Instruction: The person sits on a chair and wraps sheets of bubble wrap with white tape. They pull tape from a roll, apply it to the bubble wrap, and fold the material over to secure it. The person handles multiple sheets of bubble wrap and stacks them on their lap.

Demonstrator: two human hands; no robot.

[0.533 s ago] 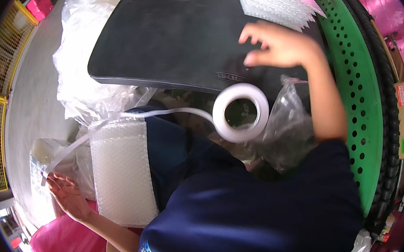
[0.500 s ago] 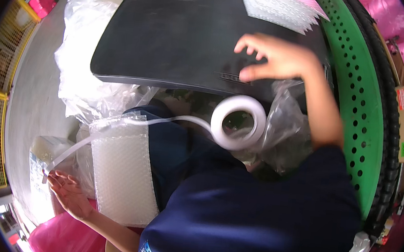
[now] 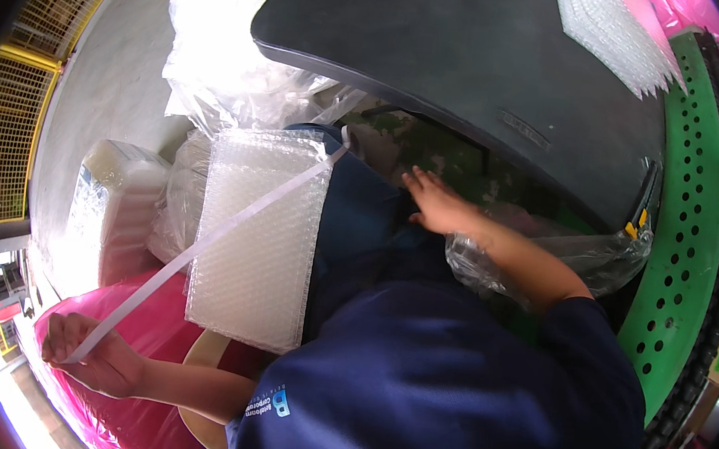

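Observation:
My left hand is at the lower left, fingers closed on one end of a narrow white strip. The strip runs taut and slanting over a stack of clear bubble-wrap pouches on my lap. Its far end passes over my knee, near the table's edge; the roll it comes from is hidden. My right hand is above my other thigh, below the table edge, fingers stretched out and holding nothing. Crumpled clear plastic lies beneath that forearm.
A black table stands ahead, with more bubble-wrap pouches at its far right. A black-and-yellow cutter is at its right edge. A green perforated panel borders the right. Wrapped white packs and pink plastic are left.
My left hand has closed on the strip and moved down and outward, drawing it straight. The white roll has dropped out of sight. My right hand has come down from above the table.

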